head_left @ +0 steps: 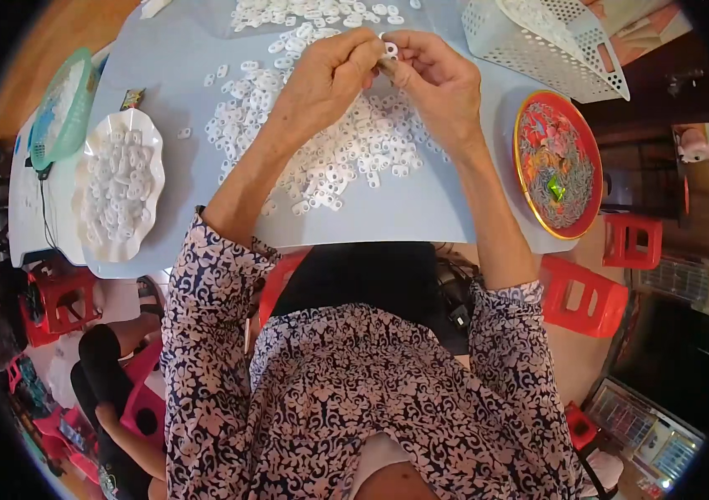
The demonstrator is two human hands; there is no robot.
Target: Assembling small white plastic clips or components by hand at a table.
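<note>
Both my hands meet over the far middle of the table. My right hand (442, 87) is closed in a pinch, with a small white plastic piece (390, 49) with a hole showing between its finger and thumb. Against that piece, my left hand (333, 79) has its fingers pressed together; what they hold is hidden. Under and around the hands spreads a loose pile of white oval plastic pieces (333, 158) with holes. To the right stands a round red tray (521, 171) with a gold rim, holding many small grey parts and some coloured bits.
At left, a white scalloped dish (154, 200) holds more white pieces, beside a green basket (87, 108). A pale perforated basket (529, 62) stands far right on the blue-grey table (413, 208). Red stools (583, 296) flank me; another person (125, 375) sits at lower left.
</note>
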